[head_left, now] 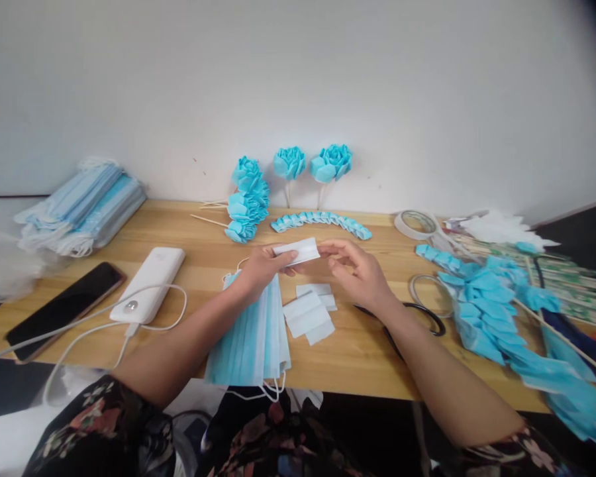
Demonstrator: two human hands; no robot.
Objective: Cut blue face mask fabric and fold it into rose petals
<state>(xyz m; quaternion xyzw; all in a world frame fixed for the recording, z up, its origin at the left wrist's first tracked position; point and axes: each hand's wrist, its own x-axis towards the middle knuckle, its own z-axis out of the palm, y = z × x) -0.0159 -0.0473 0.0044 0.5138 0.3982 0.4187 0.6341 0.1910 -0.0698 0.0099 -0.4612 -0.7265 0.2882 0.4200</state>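
My left hand (261,267) and my right hand (357,268) pinch the two ends of a small white folded strip of mask fabric (298,250), held just above the wooden table (198,232). Below my left wrist lies a short stack of blue face masks (253,341). A few cut white fabric pieces (308,311) rest on the table between my hands. Black-handled scissors (417,317) lie under my right wrist.
Blue fabric flowers on sticks (248,199) lean at the wall, with a curved row of folded blue petals (322,223). A mask pile (87,205), phone (64,308) and white power bank (149,283) lie left. Tape roll (416,224) and blue scraps (487,308) lie right.
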